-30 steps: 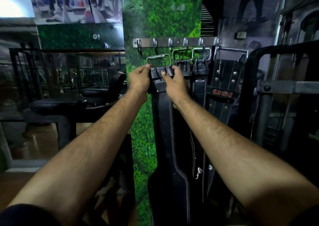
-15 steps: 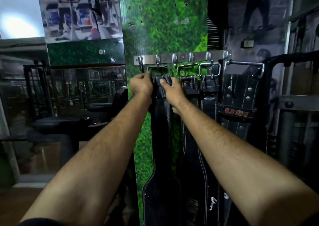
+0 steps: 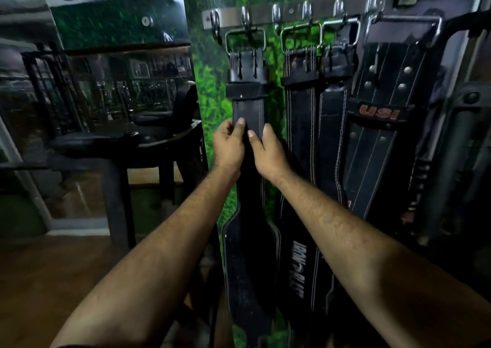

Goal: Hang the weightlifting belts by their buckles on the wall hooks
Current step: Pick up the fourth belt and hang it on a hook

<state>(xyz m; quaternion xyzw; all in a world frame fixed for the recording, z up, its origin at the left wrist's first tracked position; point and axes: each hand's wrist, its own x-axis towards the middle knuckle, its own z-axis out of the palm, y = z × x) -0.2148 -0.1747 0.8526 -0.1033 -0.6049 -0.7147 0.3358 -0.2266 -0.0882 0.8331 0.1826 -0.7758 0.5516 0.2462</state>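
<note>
Four belts are seen hung by their buckles on the rack; no loose belt is visible, so little seems left. The leftmost belt, under the rack's left end, is pinched mid-strap by the left hand and right hand, forearms raised.
</note>
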